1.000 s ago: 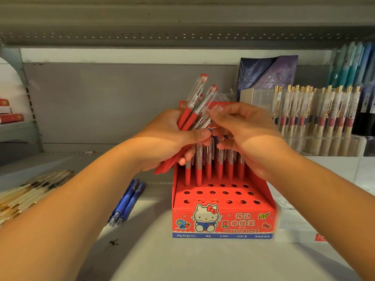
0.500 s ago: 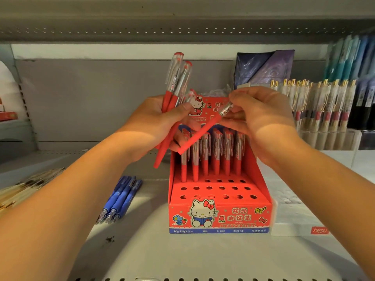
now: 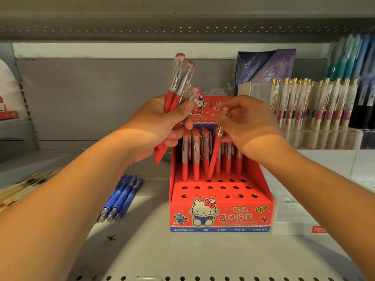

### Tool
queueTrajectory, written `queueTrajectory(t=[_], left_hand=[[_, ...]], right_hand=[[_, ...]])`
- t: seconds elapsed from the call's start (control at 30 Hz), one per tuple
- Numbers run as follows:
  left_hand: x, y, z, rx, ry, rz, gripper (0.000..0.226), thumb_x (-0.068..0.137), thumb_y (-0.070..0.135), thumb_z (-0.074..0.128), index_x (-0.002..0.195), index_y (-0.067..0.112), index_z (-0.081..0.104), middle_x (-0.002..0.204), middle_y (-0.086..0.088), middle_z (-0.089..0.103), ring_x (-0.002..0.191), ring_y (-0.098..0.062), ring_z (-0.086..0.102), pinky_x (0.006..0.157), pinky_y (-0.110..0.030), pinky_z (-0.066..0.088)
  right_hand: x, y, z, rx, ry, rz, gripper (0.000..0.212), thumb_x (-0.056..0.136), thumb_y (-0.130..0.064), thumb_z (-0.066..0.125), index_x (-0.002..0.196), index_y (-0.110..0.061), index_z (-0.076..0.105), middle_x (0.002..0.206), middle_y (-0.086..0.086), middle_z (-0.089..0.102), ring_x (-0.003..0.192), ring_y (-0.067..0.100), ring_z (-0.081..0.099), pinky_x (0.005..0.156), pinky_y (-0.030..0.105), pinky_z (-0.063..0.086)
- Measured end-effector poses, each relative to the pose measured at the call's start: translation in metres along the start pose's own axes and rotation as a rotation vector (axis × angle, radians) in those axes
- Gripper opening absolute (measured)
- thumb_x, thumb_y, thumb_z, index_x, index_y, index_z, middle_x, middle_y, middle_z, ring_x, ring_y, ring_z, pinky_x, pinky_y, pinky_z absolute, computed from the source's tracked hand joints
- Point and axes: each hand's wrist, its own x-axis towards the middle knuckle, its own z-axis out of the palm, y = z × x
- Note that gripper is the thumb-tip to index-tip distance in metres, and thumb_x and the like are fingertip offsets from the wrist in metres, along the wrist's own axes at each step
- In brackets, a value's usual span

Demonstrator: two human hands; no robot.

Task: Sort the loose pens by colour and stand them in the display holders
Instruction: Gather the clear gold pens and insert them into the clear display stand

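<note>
My right hand (image 3: 247,122) pinches one red pen (image 3: 215,155), just swung from crosswise to near-upright, tip down at the Hello Kitty display holder (image 3: 221,216) — ready to slot — while my left hand (image 3: 160,126) grips spare red pens (image 3: 178,84).

Grey back panel (image 3: 91,98) — white shelf (image 3: 182,256) below.

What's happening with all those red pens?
A person is putting red pens into a holder. The left hand grips a bunch of red pens. The right hand pinches a single red pen, tilted, with its tip down by the holes of the red display box. Some blue pens lie loose on the shelf beside it.
</note>
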Motion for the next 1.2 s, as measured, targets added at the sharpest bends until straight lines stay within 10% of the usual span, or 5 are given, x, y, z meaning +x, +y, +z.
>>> queueTrajectory(t=[0.57,0.97,1.2], left_hand=[[-0.002,0.004,-0.001,-0.123,-0.062,-0.141,0.016,0.093,0.012,0.043,0.079,0.013,0.049,0.063,-0.004,0.048,0.035,-0.007,0.026,0.039,-0.018,0.013],[-0.003,0.003,0.005,-0.025,-0.054,-0.026,0.006,0.100,0.008,0.049,0.102,0.011,0.053,0.074,-0.006,0.069,0.045,-0.016,0.052,0.040,-0.022,0.041],[-0.003,0.000,0.006,0.019,-0.128,-0.018,0.016,0.091,0.016,0.056,0.107,0.012,0.058,0.082,-0.007,0.072,0.054,-0.019,0.064,0.046,-0.025,0.051]], right_hand=[[-0.018,-0.006,0.006,-0.186,-0.175,-0.148,0.031,0.073,-0.028,0.086,0.074,-0.025,0.055,0.062,0.001,0.060,0.052,0.025,0.063,0.051,0.049,0.056],[-0.014,-0.013,-0.004,-0.329,-0.297,-0.090,0.014,0.082,-0.033,0.076,0.080,-0.024,0.065,0.065,-0.004,0.064,0.053,0.007,0.058,0.055,0.024,0.050],[-0.017,-0.032,-0.006,0.341,-0.183,0.112,0.023,0.089,-0.018,0.070,0.112,-0.015,0.063,0.078,-0.001,0.066,0.056,0.007,0.060,0.039,0.025,0.041]])
